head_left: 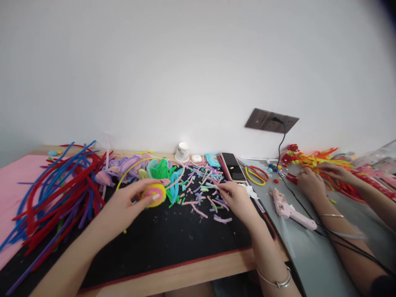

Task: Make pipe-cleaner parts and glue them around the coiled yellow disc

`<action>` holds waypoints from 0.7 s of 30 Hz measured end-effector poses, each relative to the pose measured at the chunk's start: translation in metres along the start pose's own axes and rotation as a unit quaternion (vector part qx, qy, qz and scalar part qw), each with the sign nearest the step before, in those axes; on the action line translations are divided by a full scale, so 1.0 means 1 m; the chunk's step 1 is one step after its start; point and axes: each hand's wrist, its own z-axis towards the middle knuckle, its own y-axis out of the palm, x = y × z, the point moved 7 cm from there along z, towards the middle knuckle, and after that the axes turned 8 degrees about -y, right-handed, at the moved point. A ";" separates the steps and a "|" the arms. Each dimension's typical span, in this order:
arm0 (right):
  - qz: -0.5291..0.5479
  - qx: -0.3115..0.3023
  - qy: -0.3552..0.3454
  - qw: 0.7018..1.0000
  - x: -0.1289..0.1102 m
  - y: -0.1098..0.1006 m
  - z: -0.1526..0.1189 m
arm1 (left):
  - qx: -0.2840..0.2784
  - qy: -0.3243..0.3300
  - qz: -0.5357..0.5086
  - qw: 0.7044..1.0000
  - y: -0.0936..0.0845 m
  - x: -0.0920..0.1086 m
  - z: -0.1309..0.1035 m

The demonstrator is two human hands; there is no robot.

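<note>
My left hand [136,202] is closed on a coiled pipe cleaner disc [155,194], yellow around the outside and pink in the middle. A long yellow pipe cleaner strand [125,172] arcs up behind that hand. My right hand [236,200] pinches at the edge of a scatter of short cut pipe cleaner pieces [198,210], mostly pink, lilac and mint. At its fingertips shows a pale short pipe cleaner piece [213,186]. Green pipe cleaner loops [161,170] and blue loops [175,185] lie just beyond the disc.
Long red and blue pipe cleaners [62,185] heap at the left. Along the wall stand a white cup [182,151] and a phone [233,167]. Scissors [258,175] and a pink glue gun [291,210] with a cord lie right, near another person's hands [311,185].
</note>
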 end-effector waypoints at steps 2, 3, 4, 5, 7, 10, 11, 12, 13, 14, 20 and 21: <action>-0.002 -0.010 -0.009 1.000 0.000 0.002 0.008 | 0.041 -0.045 -0.033 0.998 -0.025 -0.003 -0.003; -0.003 -0.017 -0.015 1.000 -0.001 0.005 0.012 | 0.069 -0.039 -0.042 0.996 -0.038 -0.001 -0.005; -0.005 -0.026 -0.022 0.999 -0.003 0.009 0.018 | 0.094 -0.046 -0.060 0.993 -0.049 0.000 -0.008; -0.007 -0.036 -0.030 0.999 -0.004 0.014 0.023 | 0.097 -0.065 -0.084 0.990 -0.055 -0.002 -0.010; -0.008 -0.058 -0.052 0.997 -0.009 0.023 0.032 | 0.081 -0.086 -0.126 0.985 -0.060 -0.004 -0.013; 0.007 -0.069 -0.078 0.995 -0.014 0.026 0.039 | 0.067 -0.098 -0.135 0.984 -0.060 -0.008 -0.015; 0.015 -0.063 -0.077 0.995 -0.014 0.024 0.039 | 0.064 -0.098 -0.128 0.985 -0.059 -0.010 -0.015; 0.022 -0.054 -0.068 0.996 -0.013 0.020 0.039 | 0.060 -0.096 -0.121 0.986 -0.058 -0.012 -0.014; 0.030 -0.044 -0.052 0.997 -0.010 0.015 0.037 | 0.054 -0.092 -0.111 0.988 -0.056 -0.013 -0.013; 0.039 -0.035 -0.032 0.998 -0.006 0.011 0.035 | 0.049 -0.088 -0.100 0.990 -0.055 -0.014 -0.012; 0.076 -0.034 0.028 0.996 0.016 0.004 0.025 | 0.094 -0.072 -0.106 0.987 -0.062 -0.004 -0.010; 0.070 -0.041 0.025 0.996 0.017 0.006 0.025 | 0.101 -0.068 -0.115 0.986 -0.064 -0.002 -0.010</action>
